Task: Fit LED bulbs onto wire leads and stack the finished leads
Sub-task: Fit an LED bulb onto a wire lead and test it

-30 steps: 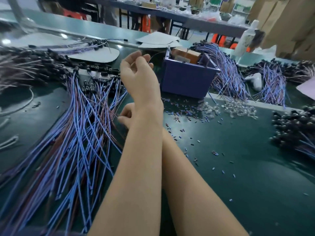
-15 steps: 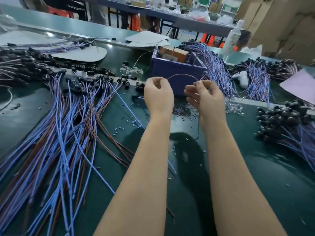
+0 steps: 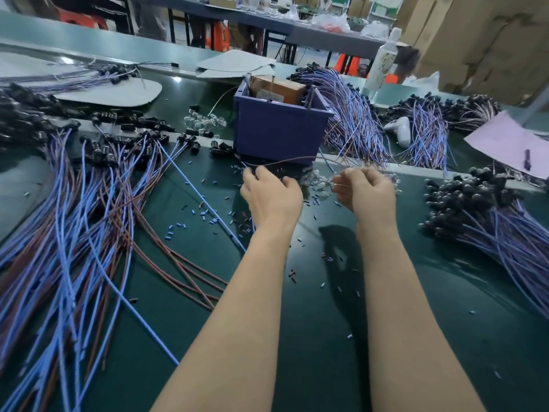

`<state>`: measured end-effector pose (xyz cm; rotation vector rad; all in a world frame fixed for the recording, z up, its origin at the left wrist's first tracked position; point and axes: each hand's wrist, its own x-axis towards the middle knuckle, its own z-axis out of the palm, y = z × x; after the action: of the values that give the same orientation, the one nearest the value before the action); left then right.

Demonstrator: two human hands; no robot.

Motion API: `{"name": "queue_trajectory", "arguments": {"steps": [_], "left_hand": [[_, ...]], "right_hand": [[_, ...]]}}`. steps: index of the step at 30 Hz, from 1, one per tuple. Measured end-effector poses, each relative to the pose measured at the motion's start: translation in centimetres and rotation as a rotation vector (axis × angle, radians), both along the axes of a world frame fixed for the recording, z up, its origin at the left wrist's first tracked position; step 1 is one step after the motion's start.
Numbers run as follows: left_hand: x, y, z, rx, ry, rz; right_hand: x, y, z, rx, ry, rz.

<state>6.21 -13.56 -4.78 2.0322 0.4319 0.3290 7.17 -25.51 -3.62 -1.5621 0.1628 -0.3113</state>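
My left hand (image 3: 271, 197) and my right hand (image 3: 367, 193) are held side by side above the green mat, in front of the blue bin (image 3: 279, 130). Both have curled fingers and pinch a thin brown wire lead (image 3: 285, 162) that arcs between them. Clear LED bulbs (image 3: 319, 181) lie in a small heap on the mat between and just beyond my hands. A big spread of blue and brown leads (image 3: 77, 233) with black sockets covers the left of the mat. A bundle of leads with black ends (image 3: 487, 215) is stacked at the right.
A second heap of clear bulbs (image 3: 205, 120) lies left of the bin. More lead bundles (image 3: 353, 120) hang behind and right of the bin. Small blue and red sleeve bits (image 3: 205, 215) litter the mat. A pink sheet (image 3: 511, 144) lies far right, white card (image 3: 113, 92) at back left.
My hands uncrossed from the left pile and came to the middle, side by side. They now hold the brown lead lower and closer to the bulb heap.
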Motion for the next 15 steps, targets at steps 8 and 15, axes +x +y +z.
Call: {"name": "queue_trajectory", "arguments": {"steps": [8,15], "left_hand": [[0.9,1.9,0.5,-0.352,0.052,0.114],[0.9,2.7,1.1,-1.039,-0.199,0.157]], "right_hand": [[-1.3,0.6,0.3,-0.468,0.202,0.503],[-2.0,0.7,0.8,-0.726,0.292,0.665]]}}
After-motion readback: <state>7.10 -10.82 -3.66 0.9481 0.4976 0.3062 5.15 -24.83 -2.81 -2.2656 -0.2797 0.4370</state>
